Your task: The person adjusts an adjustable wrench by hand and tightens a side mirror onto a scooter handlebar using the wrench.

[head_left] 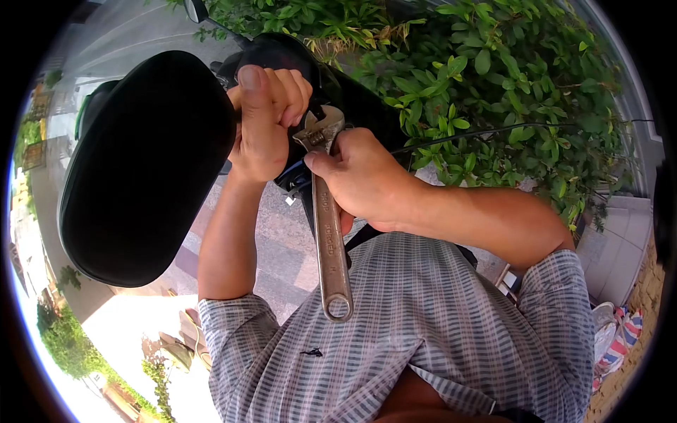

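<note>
A large black oval scooter mirror fills the left of the view, close to the camera. My left hand is closed at its right edge, apparently around the stem, with the thumb up; the gripped part is hidden. My right hand holds a worn metal adjustable wrench near its head, thumb along the side. The wrench's jaws are just right of my left hand, and its handle hangs down over my shirt. Whether the jaws touch anything is unclear. Behind both hands is the dark scooter front.
Leafy green bushes crowd the upper right, with a thin black cable running across them. A second mirror shows at the top. Paving lies below the scooter. A striped bag sits at the lower right.
</note>
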Demonstrator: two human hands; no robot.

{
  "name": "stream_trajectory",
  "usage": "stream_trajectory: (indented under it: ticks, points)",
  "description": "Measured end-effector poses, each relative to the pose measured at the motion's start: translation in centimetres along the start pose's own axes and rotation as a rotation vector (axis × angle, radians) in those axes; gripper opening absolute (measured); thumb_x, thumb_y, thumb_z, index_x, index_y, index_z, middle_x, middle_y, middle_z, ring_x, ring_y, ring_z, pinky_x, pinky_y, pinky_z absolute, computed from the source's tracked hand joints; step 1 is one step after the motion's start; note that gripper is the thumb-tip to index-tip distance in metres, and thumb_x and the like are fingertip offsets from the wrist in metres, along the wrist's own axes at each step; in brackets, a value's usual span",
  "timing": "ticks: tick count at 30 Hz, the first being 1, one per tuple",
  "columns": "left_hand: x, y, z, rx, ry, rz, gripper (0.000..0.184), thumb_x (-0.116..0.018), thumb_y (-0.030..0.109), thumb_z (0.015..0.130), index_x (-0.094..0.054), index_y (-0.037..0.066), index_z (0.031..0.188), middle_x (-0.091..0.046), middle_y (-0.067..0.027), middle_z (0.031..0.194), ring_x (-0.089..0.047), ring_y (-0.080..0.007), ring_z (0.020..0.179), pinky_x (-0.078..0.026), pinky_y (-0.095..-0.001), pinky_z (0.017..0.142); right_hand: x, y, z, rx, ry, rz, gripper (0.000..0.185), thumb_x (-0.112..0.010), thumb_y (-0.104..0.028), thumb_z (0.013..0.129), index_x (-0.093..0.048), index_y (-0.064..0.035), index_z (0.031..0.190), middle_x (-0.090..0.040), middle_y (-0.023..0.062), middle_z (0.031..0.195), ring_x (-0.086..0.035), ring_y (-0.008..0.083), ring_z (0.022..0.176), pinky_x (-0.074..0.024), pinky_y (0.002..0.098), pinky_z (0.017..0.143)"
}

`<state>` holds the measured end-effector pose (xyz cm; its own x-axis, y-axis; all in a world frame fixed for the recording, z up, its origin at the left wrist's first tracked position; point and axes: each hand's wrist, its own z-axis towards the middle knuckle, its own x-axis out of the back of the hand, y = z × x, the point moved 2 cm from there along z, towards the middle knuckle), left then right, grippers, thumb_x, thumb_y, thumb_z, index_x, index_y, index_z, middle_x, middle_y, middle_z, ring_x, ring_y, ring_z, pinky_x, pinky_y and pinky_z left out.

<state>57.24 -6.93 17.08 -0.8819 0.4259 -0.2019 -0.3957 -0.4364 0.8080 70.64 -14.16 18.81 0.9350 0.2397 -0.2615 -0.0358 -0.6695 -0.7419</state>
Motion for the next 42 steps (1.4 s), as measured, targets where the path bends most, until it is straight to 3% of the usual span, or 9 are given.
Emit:
stream_trajectory:
  ticks: [7,10,14,17,20,21,26,33,42]
  points:
    - [-0.1,0.1,0.3,0.06,-0.036,0.079,0.054,-0.03,0.033,0.113,-0.034,0.009,0.065,-0.039,-0.0038,0.059,-0.036,-0.0161,0.057,-0.037,-0.0342,0.062,-3.9,0.5,1.1,0.088,0.009,0.514,0.026,-0.047,-0.013,0.103,-0.055,0.0103,0.11,-0.065,0.0184,0.092,-0.071,0.0278,0.07,-0.0592,0.039,0.042]
    - [0.2,0.2,0.6,0.099,-0.071,0.032,0.054,-0.03,0.035,0.113,-0.034,0.01,0.065,-0.039,-0.0042,0.06,-0.036,-0.0171,0.059,-0.036,-0.0355,0.064,-5.0,0.8,1.4,0.06,-0.046,0.642,0.027,-0.047,-0.016,0.104,-0.055,0.0083,0.11,-0.065,0.0172,0.093,-0.071,0.0274,0.07,-0.0598,0.04,0.043]
    - [0.3,0.7,0.7,0.109,-0.128,0.088,0.053,-0.03,0.035,0.113,-0.033,0.01,0.066,-0.039,-0.0044,0.061,-0.037,-0.0181,0.059,-0.037,-0.0367,0.065,-4.4,1.0,0.3,0.041,-0.068,0.585,0.027,-0.047,-0.02,0.106,-0.054,0.0048,0.103,-0.065,0.013,0.084,-0.069,0.0247,0.066,-0.0612,0.0392,0.046]
    - [0.9,0.0,0.7,0.075,-0.105,-0.056,0.051,-0.031,0.031,0.113,-0.035,0.008,0.068,-0.039,-0.0037,0.063,-0.038,-0.0162,0.059,-0.04,-0.0343,0.063,-4.9,2.9,-1.1,0.33,-0.023,0.137,0.025,-0.046,-0.021,0.108,-0.054,0.0015,0.098,-0.063,0.0101,0.071,-0.065,0.0177,0.055,-0.0471,0.0317,0.035]
    - [1.0,-0.1,0.7,0.05,-0.128,-0.038,0.051,-0.031,0.031,0.113,-0.035,0.008,0.068,-0.039,-0.0035,0.062,-0.037,-0.0159,0.058,-0.04,-0.0332,0.063,-2.1,0.2,-2.7,-0.009,-0.074,0.3,0.028,-0.048,-0.022,0.108,-0.055,0.0012,0.095,-0.061,0.0097,0.065,-0.061,0.0149,0.052,-0.0405,0.028,0.036]
    - [1.0,-0.1,0.5,0.051,-0.12,-0.029,0.051,-0.03,0.031,0.113,-0.035,0.008,0.068,-0.038,-0.0035,0.061,-0.038,-0.0158,0.057,-0.04,-0.0331,0.063,-0.1,0.4,-1.9,0.016,-0.109,0.243,0.031,-0.05,-0.022,0.106,-0.056,0.0032,0.089,-0.061,0.011,0.063,-0.056,0.016,0.044,-0.0429,0.0351,0.039]
    - [1.1,0.0,0.6,0.034,-0.112,-0.003,0.051,-0.03,0.03,0.113,-0.035,0.008,0.068,-0.038,-0.0035,0.06,-0.038,-0.0157,0.057,-0.04,-0.0334,0.063,7.2,0.7,0.5,0.015,-0.189,-0.054,0.033,-0.052,-0.026,0.107,-0.061,0.0037,0.096,-0.057,0.0061,0.057,-0.052,0.0119,0.044,-0.0409,0.0275,0.044]
    - [0.8,0.5,0.5,0.122,-0.112,0.034,0.053,-0.027,0.038,0.113,-0.032,0.011,0.068,-0.038,-0.0039,0.063,-0.036,-0.0186,0.059,-0.037,-0.0375,0.067,8.4,-0.6,1.3,-0.04,-0.341,-0.067,0.033,-0.054,-0.023,0.105,-0.062,0.0032,0.087,-0.059,0.0079,0.059,-0.053,0.0139,0.049,-0.0426,0.0294,0.05]
    - [1.1,0.3,0.5,0.116,-0.121,0.05,0.055,-0.026,0.042,0.112,-0.031,0.012,0.067,-0.038,-0.0034,0.062,-0.036,-0.0185,0.059,-0.036,-0.0371,0.066,7.2,1.8,1.6,-0.028,-0.272,-0.093,0.03,-0.05,-0.024,0.106,-0.058,-0.0002,0.09,-0.06,0.0102,0.06,-0.052,0.0143,0.042,-0.0352,0.03,0.036]
